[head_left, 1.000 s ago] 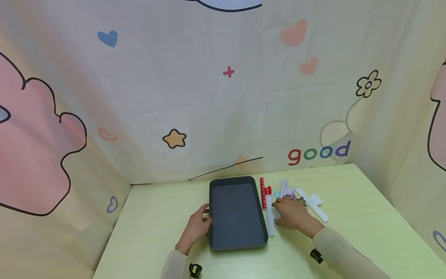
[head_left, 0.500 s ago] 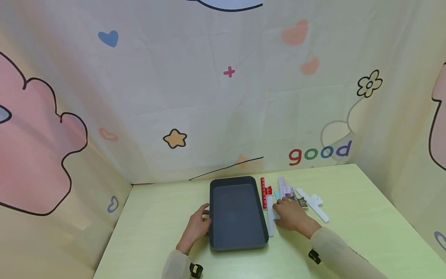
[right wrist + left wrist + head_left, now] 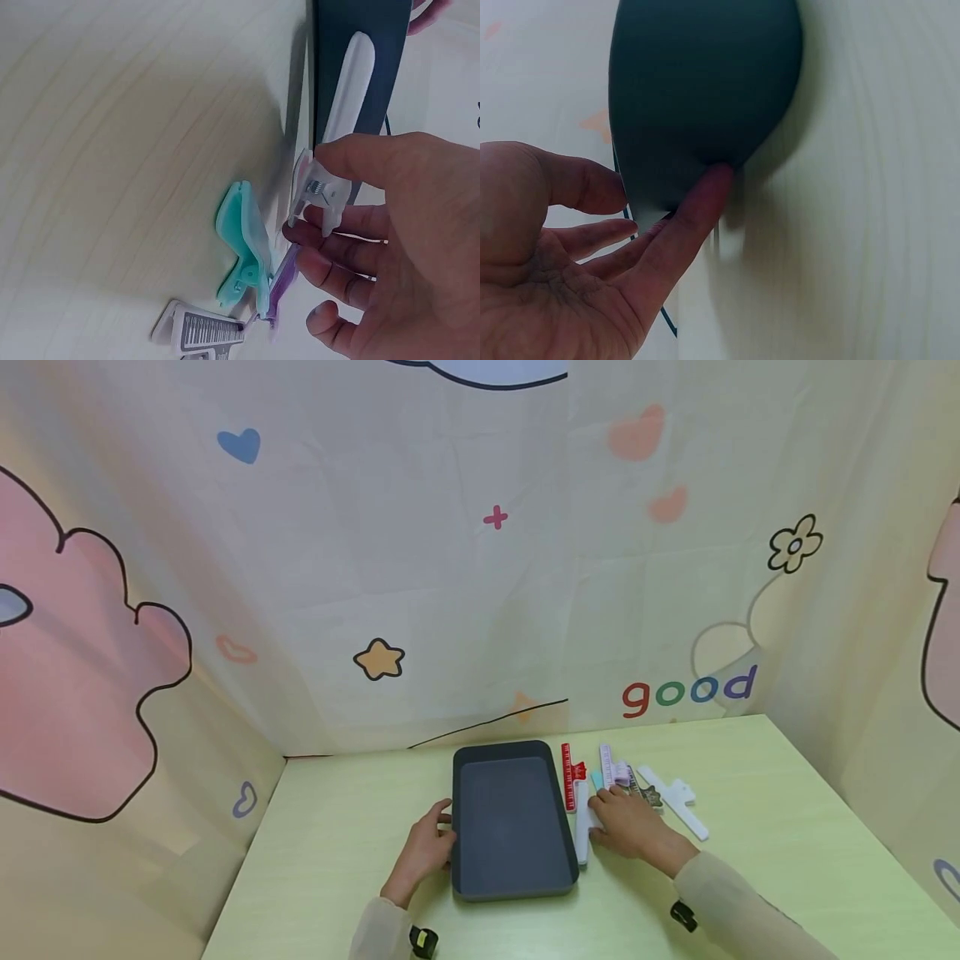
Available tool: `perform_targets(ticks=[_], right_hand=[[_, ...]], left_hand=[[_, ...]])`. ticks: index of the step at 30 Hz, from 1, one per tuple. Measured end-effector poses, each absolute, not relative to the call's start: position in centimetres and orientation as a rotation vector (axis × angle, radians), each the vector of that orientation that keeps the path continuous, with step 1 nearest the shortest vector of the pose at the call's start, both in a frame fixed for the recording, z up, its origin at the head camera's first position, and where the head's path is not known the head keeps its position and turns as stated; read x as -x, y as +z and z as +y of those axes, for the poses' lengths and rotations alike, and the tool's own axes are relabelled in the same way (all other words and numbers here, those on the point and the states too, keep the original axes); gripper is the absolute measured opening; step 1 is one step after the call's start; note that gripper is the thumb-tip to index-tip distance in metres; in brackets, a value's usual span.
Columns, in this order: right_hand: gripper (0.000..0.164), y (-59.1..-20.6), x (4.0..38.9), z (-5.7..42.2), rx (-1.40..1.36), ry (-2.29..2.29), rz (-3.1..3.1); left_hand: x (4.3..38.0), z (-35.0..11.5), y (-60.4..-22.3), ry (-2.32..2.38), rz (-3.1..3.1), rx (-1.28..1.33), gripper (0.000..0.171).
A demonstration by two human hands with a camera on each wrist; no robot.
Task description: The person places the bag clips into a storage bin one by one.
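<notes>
While the left hand (image 3: 425,850) lies with straight fingers against the dark grey tray's (image 3: 513,827) left wall — apparently to brace it — the right hand (image 3: 628,827) pinches the sprung end of a long white bag clip (image 3: 339,140) between thumb and fingers, just beside the tray's right wall; teal (image 3: 244,251), purple (image 3: 609,763) and red (image 3: 569,774) clips lie close by on the pale green table (image 3: 750,793).

You're getting bright, even, diffuse light w/ no glare. Soft shadows are falling beside the dark tray (image 3: 512,818) on the bench (image 3: 337,843). Head view is bending at the edges (wide lens). Wrist views are blurring close up: tray (image 3: 705,90) smeared, clips (image 3: 244,247) soft.
</notes>
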State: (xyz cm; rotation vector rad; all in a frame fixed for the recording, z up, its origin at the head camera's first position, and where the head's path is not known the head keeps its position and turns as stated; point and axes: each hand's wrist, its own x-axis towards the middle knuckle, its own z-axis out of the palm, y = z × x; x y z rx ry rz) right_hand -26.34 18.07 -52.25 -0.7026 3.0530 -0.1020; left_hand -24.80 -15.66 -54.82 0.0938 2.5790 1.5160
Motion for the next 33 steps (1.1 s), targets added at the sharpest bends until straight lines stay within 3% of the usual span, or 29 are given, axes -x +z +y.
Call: perform_targets(ticks=[20,33], right_hand=[[0.046,-49.7,25.3,18.6,0.814,-0.085,3.187],[0.047,-47.3,26.3,17.0,0.881,-0.074,3.235]], left_hand=[[24.7,-15.6,-54.8,1.497,2.579,-0.095,0.058],[24.9,-15.7,-55.0,1.490,2.618,-0.112,0.058]])
